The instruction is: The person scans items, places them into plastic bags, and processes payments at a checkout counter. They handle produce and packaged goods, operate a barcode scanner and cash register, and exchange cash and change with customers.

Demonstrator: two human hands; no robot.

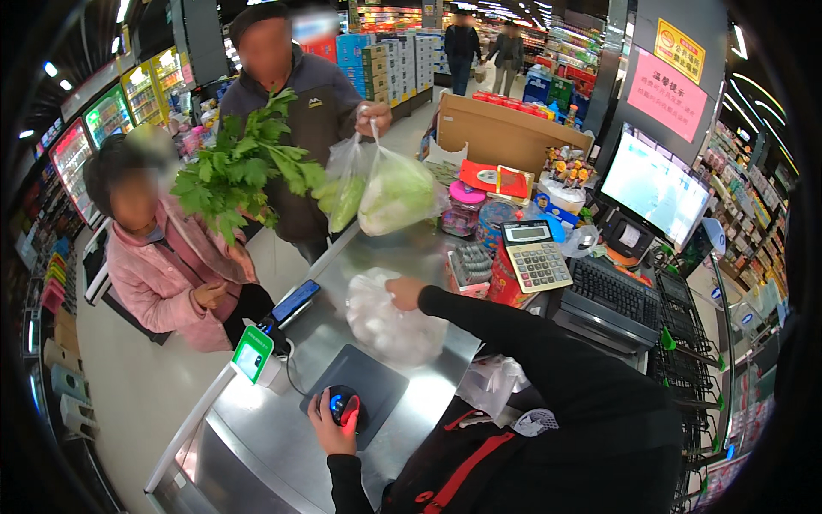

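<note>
My left hand (pixel 334 425) wraps the side of a rounded black scanner (pixel 344 406) with blue and red lights, on the dark scale plate (pixel 376 385). With my right hand (pixel 404 294) I grip the top of a translucent plastic bag (pixel 395 331) over the steel counter (pixel 257 421). Its whitish contents are blurred. Across the counter, a person's hand (pixel 376 119) holds up clear bags of pale green vegetables (pixel 395 193). Leafy green stalks (pixel 241 164) hang beside those bags.
A green-screened payment terminal (pixel 252 354) and a phone (pixel 295 301) stand along the counter's left edge. To the right are a calculator (pixel 536 256), candy jars (pixel 463 202), a keyboard (pixel 610 299) and a monitor (pixel 655 186). Another person in pink (pixel 173 270) stands at left.
</note>
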